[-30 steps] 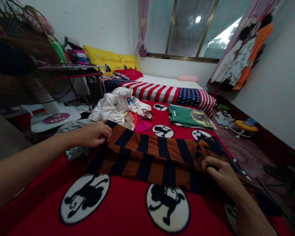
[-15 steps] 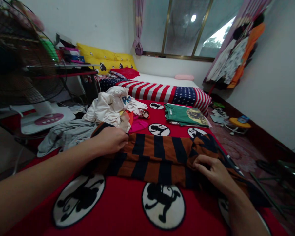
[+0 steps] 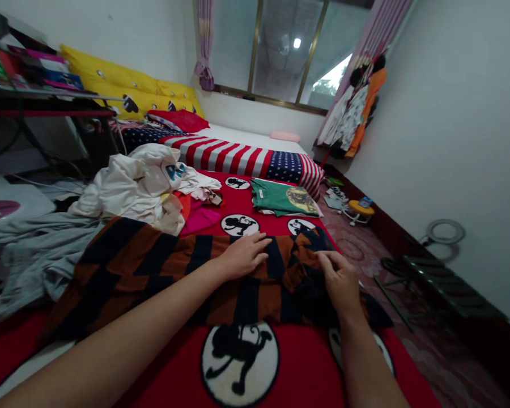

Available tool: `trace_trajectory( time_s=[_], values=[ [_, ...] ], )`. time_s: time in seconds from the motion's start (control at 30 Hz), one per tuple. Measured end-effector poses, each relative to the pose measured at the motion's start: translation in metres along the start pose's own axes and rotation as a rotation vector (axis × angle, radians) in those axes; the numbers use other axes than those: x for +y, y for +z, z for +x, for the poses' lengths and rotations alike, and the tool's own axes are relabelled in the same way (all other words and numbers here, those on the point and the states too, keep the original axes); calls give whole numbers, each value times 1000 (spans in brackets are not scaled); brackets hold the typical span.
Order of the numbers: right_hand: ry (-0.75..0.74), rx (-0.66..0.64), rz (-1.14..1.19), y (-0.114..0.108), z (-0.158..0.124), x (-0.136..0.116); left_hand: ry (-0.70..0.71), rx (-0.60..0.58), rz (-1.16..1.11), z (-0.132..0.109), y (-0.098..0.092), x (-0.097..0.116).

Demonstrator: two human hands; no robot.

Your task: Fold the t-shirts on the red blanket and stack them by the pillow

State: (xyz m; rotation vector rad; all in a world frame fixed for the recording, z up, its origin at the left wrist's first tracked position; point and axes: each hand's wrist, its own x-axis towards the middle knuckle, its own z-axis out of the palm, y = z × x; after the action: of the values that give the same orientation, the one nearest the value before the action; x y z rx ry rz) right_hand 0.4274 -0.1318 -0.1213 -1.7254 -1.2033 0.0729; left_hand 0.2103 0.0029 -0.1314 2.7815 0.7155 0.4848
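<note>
A brown and dark navy striped garment [image 3: 221, 294] lies stretched sideways across a red cover [image 3: 165, 362] printed with monkey figures in white circles. My left hand [image 3: 245, 255] rests on the middle of the garment, fingers stretched out over the cloth. Toward the garment's right end, my right hand [image 3: 338, 275] pinches a bunched fold of it between thumb and fingers. Beyond the garment is a folded green shirt [image 3: 276, 197] with a round yellowish print, lying on other folded cloth.
A heap of white clothes [image 3: 131, 181] and grey clothes [image 3: 34, 249] lies at the left. Behind stands a bed with a stars-and-stripes cover [image 3: 225, 158]. On the floor at the right are a yellow stool [image 3: 360, 208] and a dark slatted seat [image 3: 450, 286].
My left hand has let go of the garment's left end and moved right to its middle. My right hand still grips the right part. The view has turned right.
</note>
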Motion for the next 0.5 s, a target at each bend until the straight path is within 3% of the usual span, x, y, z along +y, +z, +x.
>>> trace_trajectory(
  time_s=[0.13,0.27,0.4,0.5],
  values=[
    [251,175,113,-8,13,28,-84,-37,79,3,23,-7],
    [323,248,299,-8,13,32,-99,-22,119,-2,31,-9],
    [356,235,384,-5,14,27,-130,21,135,-2,32,-5],
    [366,139,211,-4,35,32,-150,45,140,-2,33,-2]
  ],
)
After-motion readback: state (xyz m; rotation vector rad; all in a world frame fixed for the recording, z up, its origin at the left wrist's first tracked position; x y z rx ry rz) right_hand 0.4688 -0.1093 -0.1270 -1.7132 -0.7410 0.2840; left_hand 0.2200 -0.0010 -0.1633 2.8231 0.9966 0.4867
